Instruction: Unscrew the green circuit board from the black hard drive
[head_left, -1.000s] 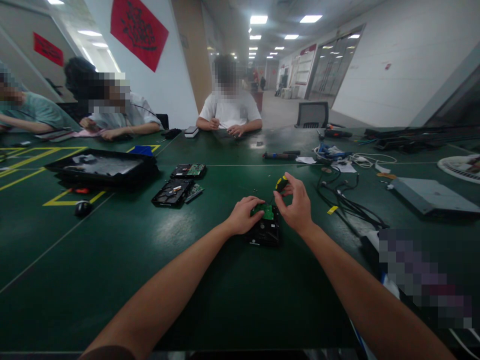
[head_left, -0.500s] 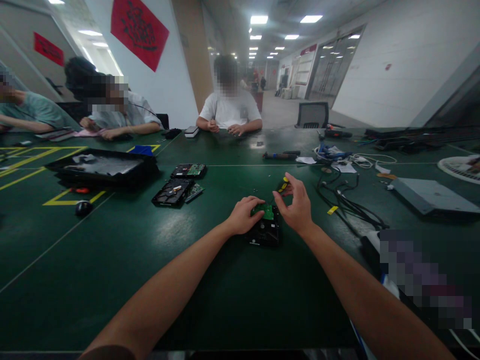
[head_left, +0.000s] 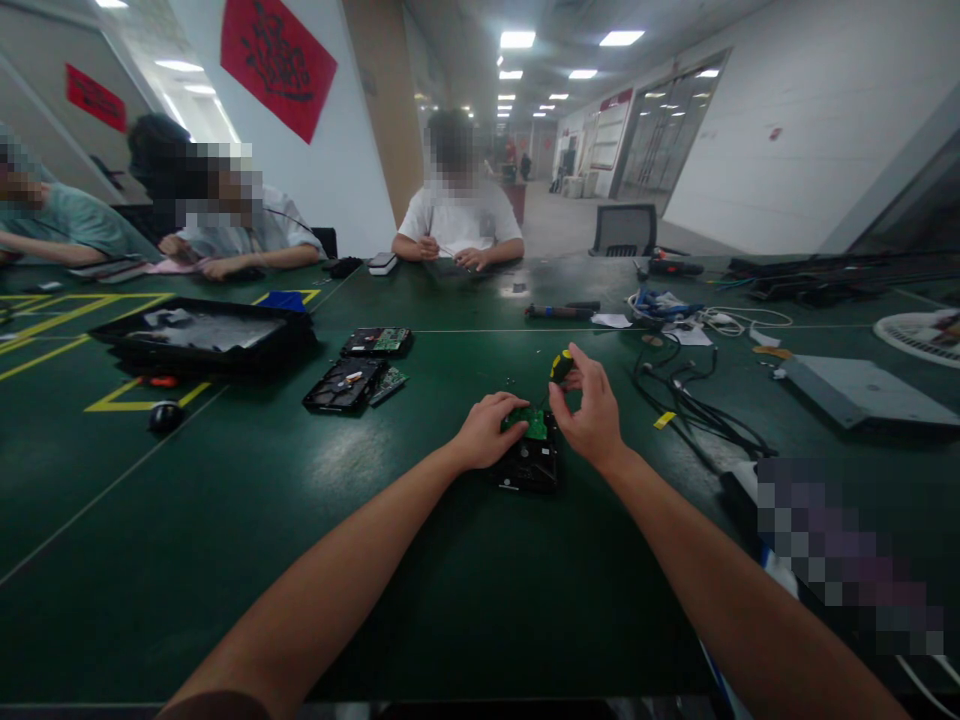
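Observation:
A black hard drive (head_left: 517, 465) with a green circuit board (head_left: 537, 424) lies on the green table before me. My left hand (head_left: 491, 430) grips its left side, the thumb and fingers resting over the board and hiding part of it. Between the thumb and fingers of my right hand (head_left: 592, 405) is a yellow-and-black screwdriver (head_left: 561, 366), tilted, its thin shaft pointing down at the board's far edge. I cannot make out exactly where the tip touches. A few tiny screws (head_left: 510, 380) lie just beyond the drive.
Left of the drive lie two other opened drives (head_left: 346, 386) and a loose circuit board (head_left: 388, 385). Farther left is a stack of black trays (head_left: 202, 335) and a mouse (head_left: 166, 416). Black cables (head_left: 694, 410) and a grey metal case (head_left: 870, 390) lie right. Co-workers sit across the table.
The screwdriver handle has turned a little between my right fingers and stands slightly more upright. My left hand and the hard drive have stayed in place.

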